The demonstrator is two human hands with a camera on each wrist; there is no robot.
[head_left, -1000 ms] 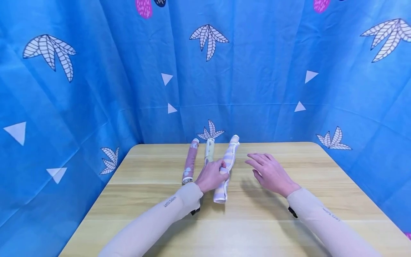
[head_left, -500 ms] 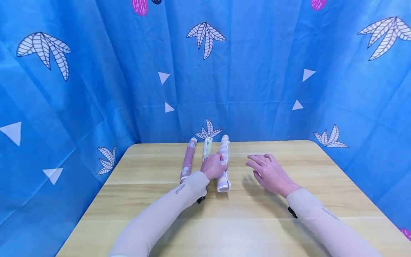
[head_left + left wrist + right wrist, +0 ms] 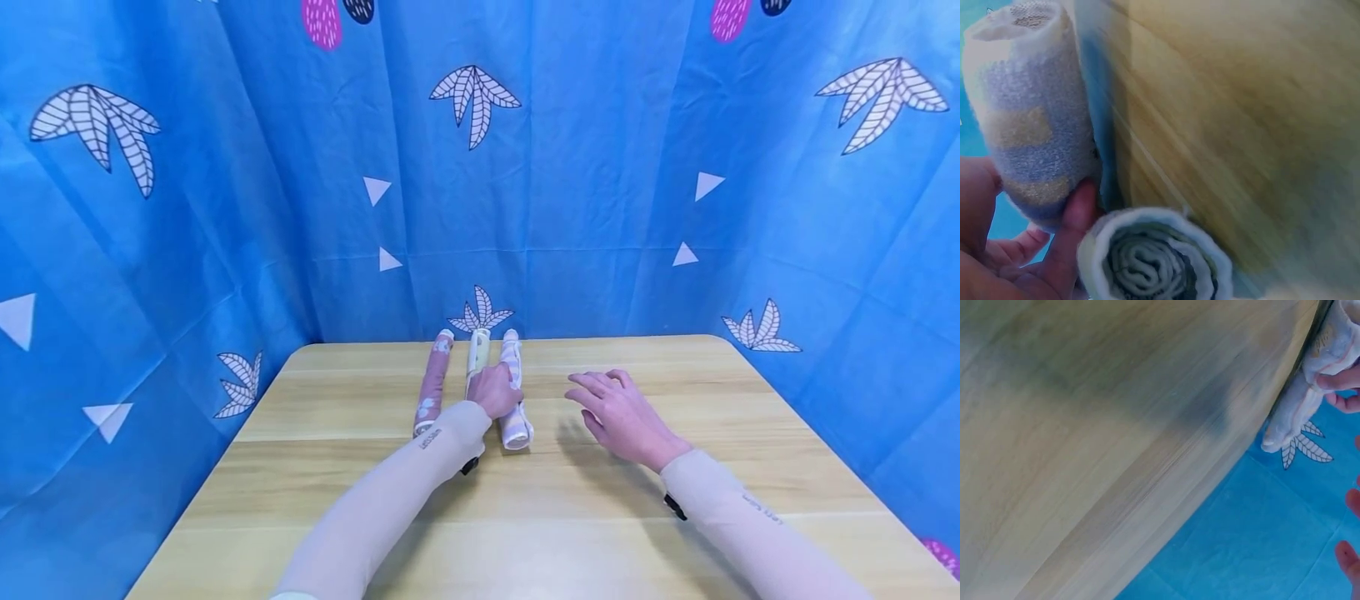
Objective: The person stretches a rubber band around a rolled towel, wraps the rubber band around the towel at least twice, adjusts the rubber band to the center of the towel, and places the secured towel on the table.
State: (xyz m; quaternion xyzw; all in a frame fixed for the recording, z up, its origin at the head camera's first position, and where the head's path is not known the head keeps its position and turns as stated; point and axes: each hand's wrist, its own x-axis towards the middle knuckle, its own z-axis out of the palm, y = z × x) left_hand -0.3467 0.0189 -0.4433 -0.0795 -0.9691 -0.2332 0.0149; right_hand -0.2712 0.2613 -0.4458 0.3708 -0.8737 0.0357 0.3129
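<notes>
Three rolled towels lie side by side toward the back of the table. The striped lilac-and-cream rolled towel [image 3: 516, 431] is on the right, its long axis nearly straight away from me. My left hand [image 3: 495, 392] grips it around the middle; in the left wrist view, fingers [image 3: 1079, 206] curl about the striped roll. Just left of it lies the pale green rolled towel [image 3: 477, 350], partly hidden by the hand; its spiral end [image 3: 1147, 259] shows close beside the fingers. A pink rolled towel [image 3: 432, 387] lies farthest left. My right hand [image 3: 621, 419] hovers at the right, fingers loosely bent, holding nothing.
The wooden table [image 3: 585, 533] has light grain and rounded back corners. A blue patterned curtain [image 3: 585, 200] hangs behind it and along both sides, close to the far ends of the rolls.
My left hand has shifted the striped towel leftward toward the green one, turning it from slanted to nearly parallel. The right hand has stayed nearly still. The head view has shifted slightly.
</notes>
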